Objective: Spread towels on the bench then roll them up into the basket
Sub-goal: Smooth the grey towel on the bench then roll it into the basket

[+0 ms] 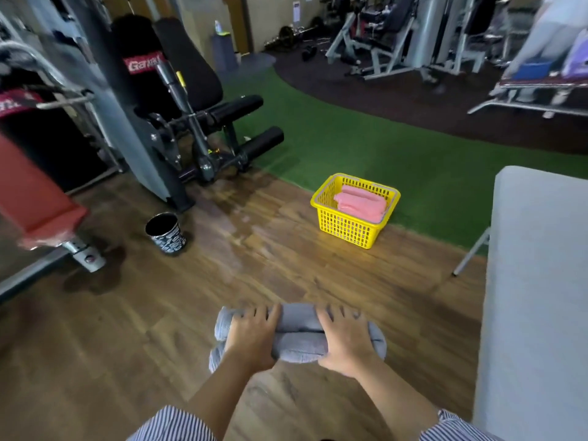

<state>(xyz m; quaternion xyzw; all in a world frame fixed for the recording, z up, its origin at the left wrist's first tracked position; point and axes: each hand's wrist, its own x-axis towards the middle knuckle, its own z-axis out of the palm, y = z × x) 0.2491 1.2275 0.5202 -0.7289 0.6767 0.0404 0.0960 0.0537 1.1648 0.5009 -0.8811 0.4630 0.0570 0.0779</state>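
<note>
The wooden plank floor [159, 329] spreads under and around both hands, giving way well ahead of them to a band of green artificial turf [397, 144] and, beyond that, a dark rubber area crowded with blurred gym machines [413, 36]. Far ahead and to the left of the left hand stands a black-padded leg machine [178, 100] with foam rollers and a grey frame, and at the far left edge a red padded part [35, 198] juts into view. Just to the right of the right hand, a bench covered in a pale grey spread towel [537, 281] fills the right edge from mid-height down to the bottom; one thin white leg of it shows on its left side. Ahead of the hands and slightly to the right, well apart from them, a yellow plastic basket [331, 218] sits where wood meets turf, holding rolled pink towels [362, 203]. Ahead and to the left of the left hand, near the machine's base, stands a small black patterned bin [167, 233]. Held above the floor in front of the person is a rolled grey towel [299, 338], lying crosswise. The left hand [251, 338] grips its left part, fingers curled over the top, with the towel's end bulging out beyond it. The right hand [345, 340] grips the right part in the same way, fingers wrapped over the roll. Striped sleeves [178, 424] show at the bottom edge.
</note>
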